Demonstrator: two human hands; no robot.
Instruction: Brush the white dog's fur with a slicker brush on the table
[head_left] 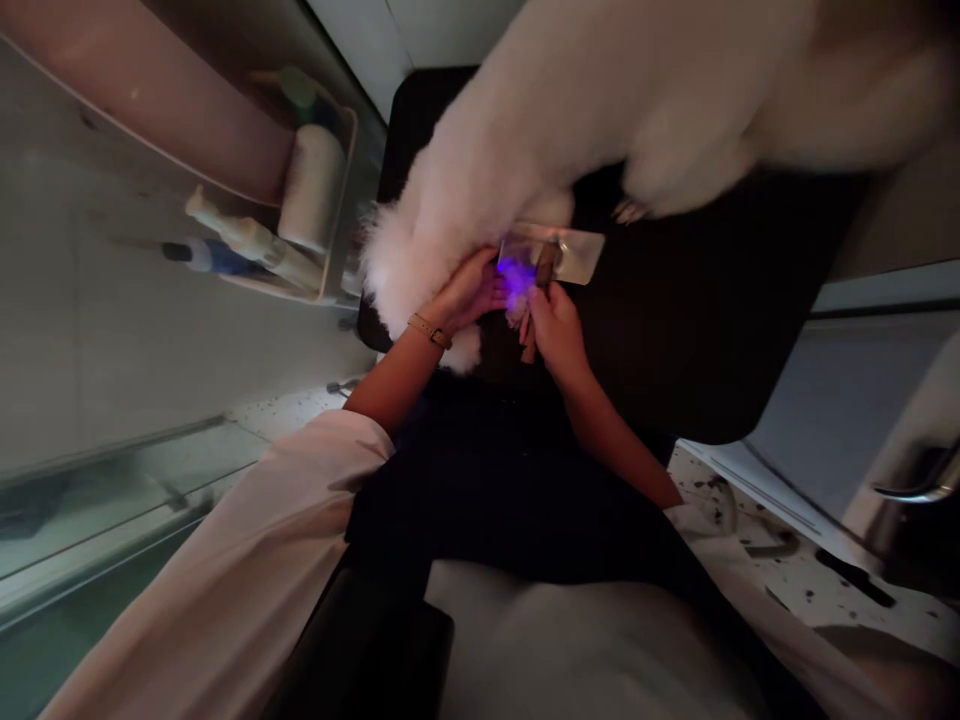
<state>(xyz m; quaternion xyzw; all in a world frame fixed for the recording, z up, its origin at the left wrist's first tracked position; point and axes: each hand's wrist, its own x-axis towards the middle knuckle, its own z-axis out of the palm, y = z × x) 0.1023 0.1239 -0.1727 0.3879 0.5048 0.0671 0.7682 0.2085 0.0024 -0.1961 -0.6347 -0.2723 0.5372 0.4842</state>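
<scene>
A white fluffy dog (525,130) stands on the black tabletop (675,330). Violet light falls on a tuft of fur (517,283), perhaps a paw, between my hands. My left hand (471,292) lies against the dog's fur, its fingers stretched out to the edge of the lit tuft. Closed around a slim brown stick-like tool (529,345) is my right hand (559,325), just right of the violet glow. A clear rectangular plate (581,256) sits above the fingers, beside the upper end of the tool; whether they are joined I cannot tell.
On the left, a caddy (330,270) holds a white bottle (311,185) and a pump bottle (251,240) near a pink basin (165,90). A pale cabinet (862,400) stands right of the table. Cables and a dark object (855,577) lie on the speckled floor.
</scene>
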